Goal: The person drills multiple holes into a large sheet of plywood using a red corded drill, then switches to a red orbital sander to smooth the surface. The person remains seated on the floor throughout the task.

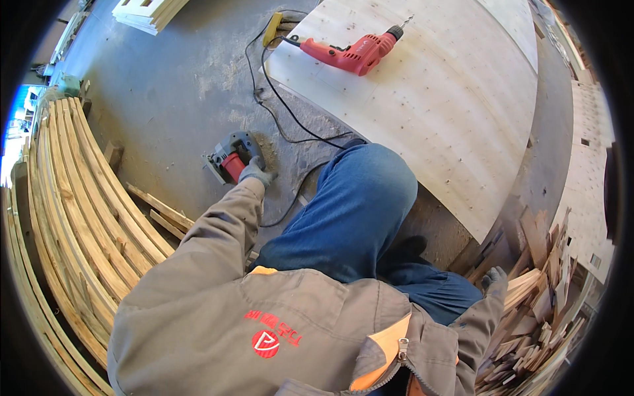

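Observation:
My left hand (259, 173), in a grey glove, reaches down and is closed around the rear of a small power saw (232, 163). The saw has a red barrel, a rounded grey housing and a flat metal base plate, and is low over or on the floor. My right hand (494, 282), also gloved, is out to the right beside a bundle of thin wood strips (522, 288). Its fingers show only in part, so I cannot tell if they grip anything. A red corded drill (353, 54) with a bit fitted lies on a pale plywood sheet (436, 112).
Long timber strips (86, 198) are stacked on the left. A heap of wood scraps (535, 330) rises at the lower right. Black cords (284, 109) trail across the dusty floor near my knee. A yellow object (273, 30) sits beside the sheet; pale boards (150, 14) stand far left.

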